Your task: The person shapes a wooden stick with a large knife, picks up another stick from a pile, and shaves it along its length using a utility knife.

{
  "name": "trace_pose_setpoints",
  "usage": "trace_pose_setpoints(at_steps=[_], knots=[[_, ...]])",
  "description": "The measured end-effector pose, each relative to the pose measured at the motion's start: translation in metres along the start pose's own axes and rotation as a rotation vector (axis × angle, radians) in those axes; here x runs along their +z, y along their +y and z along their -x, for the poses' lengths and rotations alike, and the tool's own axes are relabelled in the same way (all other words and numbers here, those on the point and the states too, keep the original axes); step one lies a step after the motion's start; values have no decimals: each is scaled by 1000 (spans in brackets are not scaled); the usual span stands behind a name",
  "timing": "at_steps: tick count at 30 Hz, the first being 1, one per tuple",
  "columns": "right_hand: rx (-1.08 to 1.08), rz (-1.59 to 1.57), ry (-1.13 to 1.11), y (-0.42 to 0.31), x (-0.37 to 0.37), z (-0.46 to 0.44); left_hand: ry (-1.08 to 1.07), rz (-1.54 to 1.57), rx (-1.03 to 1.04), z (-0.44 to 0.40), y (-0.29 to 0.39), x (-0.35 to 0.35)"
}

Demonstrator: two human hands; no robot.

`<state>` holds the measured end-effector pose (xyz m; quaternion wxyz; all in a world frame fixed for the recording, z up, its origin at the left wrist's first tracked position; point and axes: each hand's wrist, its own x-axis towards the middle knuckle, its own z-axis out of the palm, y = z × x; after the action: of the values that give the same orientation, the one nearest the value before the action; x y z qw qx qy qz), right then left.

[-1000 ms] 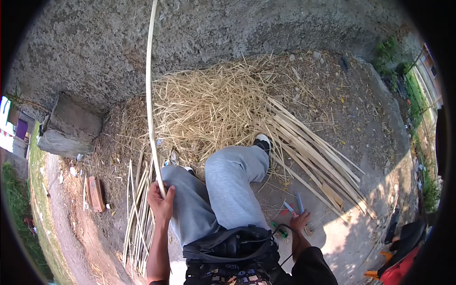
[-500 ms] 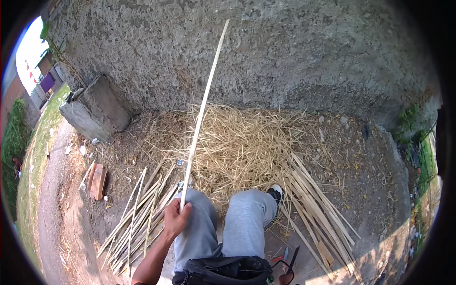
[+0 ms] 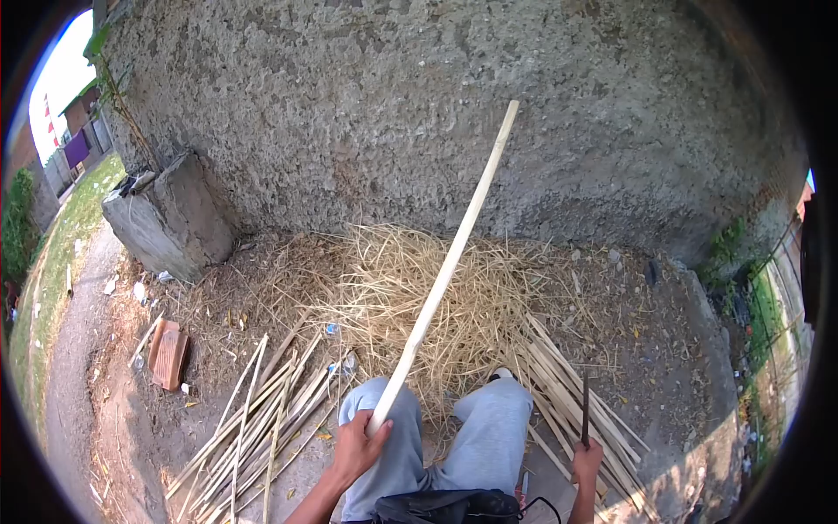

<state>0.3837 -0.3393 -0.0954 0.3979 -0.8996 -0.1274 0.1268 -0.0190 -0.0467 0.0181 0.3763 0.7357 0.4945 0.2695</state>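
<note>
My left hand [image 3: 357,449] is closed around the lower end of a long pale bamboo strip [image 3: 449,262]. The strip slants up and to the right, its far end in front of the wall. My right hand [image 3: 587,461], low on the right, grips a knife [image 3: 586,406] whose narrow dark blade points upward; its handle is mostly hidden in the fist. Under the knife lies a pile of split strips [image 3: 559,367]. Another bundle of strips [image 3: 253,424] rests on the ground left of my legs.
A heap of thin shavings [image 3: 428,297] lies beyond my knees, against a rough grey wall [image 3: 349,113]. At the left are a concrete block [image 3: 166,218] and a reddish brick-like piece [image 3: 168,355]. A black bag [image 3: 449,506] sits at my waist.
My right hand has come up from the bottom edge with the knife, its blade now upright. My left hand has shifted right, and the strip leans further right with its tip lower.
</note>
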Motion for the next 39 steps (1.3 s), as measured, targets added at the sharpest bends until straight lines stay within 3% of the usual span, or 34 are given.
trace_pose_setpoints(at_steps=[1, 4, 6, 10, 11, 13, 17, 21, 24, 26, 30, 34, 36, 39], knots=[[-180, 197, 88, -57, -2, 1, -16, 10, 12, 2, -1, -4], [-475, 78, 263, -177, 14, 8, -179, -13, -78, 9, 0, -15], [-590, -27, 124, -244, 26, 20, -315, -22, -98, 12, 2, -19], [-877, 285, -235, -306, 72, 30, -408, 124, -146, 12, -2, -15], [-867, 276, -229, -313, 85, 35, -415, 113, -140, 11, -6, -12], [-1099, 549, -273, -321, 109, 44, -383, 240, -96, 9, -13, -9], [-1049, 562, -383, -317, 144, 40, -375, 103, -42, 14, -13, -15], [-892, 396, -208, -323, 158, 8, -378, -24, -16, 22, -27, -32], [-759, 477, -55, -343, 151, -43, -395, -118, -21, 32, -32, -44], [-776, 498, -120, -362, 137, -34, -390, -132, -44, 38, -47, -44], [-1129, 501, -439, -319, 145, 32, -197, -223, 72, 30, -62, -32], [-1067, 614, -453, -307, 142, 30, -193, -254, 10, 24, -59, -23], [-961, 455, -218, -298, 153, -8, -182, -251, 24, 30, -72, -16], [-771, 574, -65, -300, 156, -52, -177, -292, -78, 28, -49, -23]])
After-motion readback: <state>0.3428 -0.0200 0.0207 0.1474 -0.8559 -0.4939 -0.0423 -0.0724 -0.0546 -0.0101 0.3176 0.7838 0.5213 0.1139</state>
